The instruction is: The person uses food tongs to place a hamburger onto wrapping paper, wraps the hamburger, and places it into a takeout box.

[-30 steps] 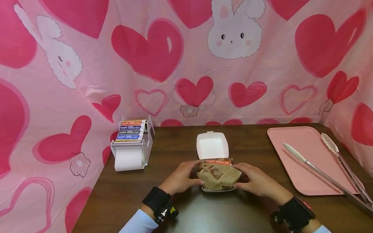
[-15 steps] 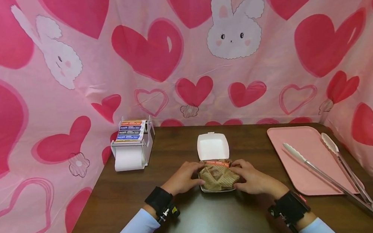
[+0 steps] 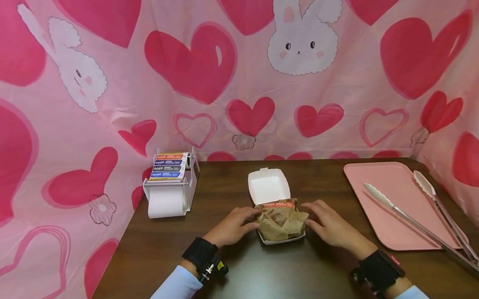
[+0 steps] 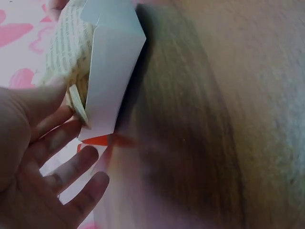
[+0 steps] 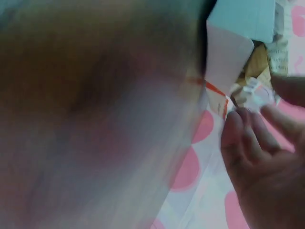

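A bundle in brown printed paper [image 3: 279, 225], round like a wrapped burger, sits in the base of a white clamshell takeout box [image 3: 269, 186] whose lid stands up behind it. An orange label strip [image 3: 280, 204] crosses its far side. My left hand [image 3: 231, 226] is at the bundle's left edge, thumb and fingers apart; in the left wrist view the fingertips reach the loose paper beside the box wall [image 4: 112, 81]. My right hand [image 3: 333, 224] is just off the right side, fingers loosely bent. In the right wrist view, no thing lies in its grasp.
A label dispenser [image 3: 169, 187] with coloured stickers stands at the back left of the dark wooden table [image 3: 274, 281]. On the right lies a pink tray [image 3: 385, 203] with metal tongs [image 3: 429, 232] across it. Pink heart-patterned cloth surrounds the table.
The box and bundle have turned slightly, with the lid shifting left. My right fingers, which were on the paper, have drawn back to the right. The left hand stays beside the bundle.
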The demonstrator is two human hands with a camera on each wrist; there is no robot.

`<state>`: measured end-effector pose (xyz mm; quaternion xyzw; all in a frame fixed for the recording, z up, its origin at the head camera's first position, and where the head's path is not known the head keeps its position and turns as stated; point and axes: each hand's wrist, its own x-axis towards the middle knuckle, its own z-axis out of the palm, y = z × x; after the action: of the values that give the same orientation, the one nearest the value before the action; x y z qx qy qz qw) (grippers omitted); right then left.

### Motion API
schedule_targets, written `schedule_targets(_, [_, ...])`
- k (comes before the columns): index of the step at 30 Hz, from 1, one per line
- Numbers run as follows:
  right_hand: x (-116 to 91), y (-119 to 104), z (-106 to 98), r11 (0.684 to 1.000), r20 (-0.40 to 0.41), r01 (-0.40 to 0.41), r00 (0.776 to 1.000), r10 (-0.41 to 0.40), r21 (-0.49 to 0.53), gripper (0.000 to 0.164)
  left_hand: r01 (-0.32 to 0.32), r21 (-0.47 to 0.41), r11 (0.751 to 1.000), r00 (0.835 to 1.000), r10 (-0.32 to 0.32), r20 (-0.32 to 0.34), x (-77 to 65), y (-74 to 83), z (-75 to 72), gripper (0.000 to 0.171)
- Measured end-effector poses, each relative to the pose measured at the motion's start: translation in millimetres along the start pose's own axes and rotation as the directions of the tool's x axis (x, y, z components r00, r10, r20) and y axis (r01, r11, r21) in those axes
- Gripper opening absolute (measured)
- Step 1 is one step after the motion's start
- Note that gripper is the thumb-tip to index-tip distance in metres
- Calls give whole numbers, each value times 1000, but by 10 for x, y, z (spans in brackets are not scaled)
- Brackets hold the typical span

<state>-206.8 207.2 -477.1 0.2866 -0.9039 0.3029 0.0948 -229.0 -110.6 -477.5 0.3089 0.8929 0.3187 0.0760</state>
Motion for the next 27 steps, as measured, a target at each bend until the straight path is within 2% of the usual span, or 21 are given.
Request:
schedule_targets(3, [20, 4, 67, 1000, -106, -5, 994, 4, -12, 32, 5, 17, 1000, 999, -4, -36, 19, 7, 25, 42])
schedule_targets(6, [47, -24, 130, 1000, -153, -23, 988, 20, -16, 27, 18, 31, 999, 998, -16, -68, 39, 15, 56, 40])
schedule_targets(13, [39, -78, 230, 999, -113, -15, 994, 11, -38, 19, 34, 13, 999, 994, -32, -106, 83, 14, 98, 36])
schedule_targets(18, [29, -84, 239, 999, -149, 11, 989, -16, -36, 21, 28, -7, 1000, 993, -29, -114, 90, -1, 118, 32])
schedule_targets(27, [-21, -118, 233, 992, -125, -124, 984, 123, -2, 38, 18, -8, 1000, 987, -19, -157, 72, 22, 165, 29])
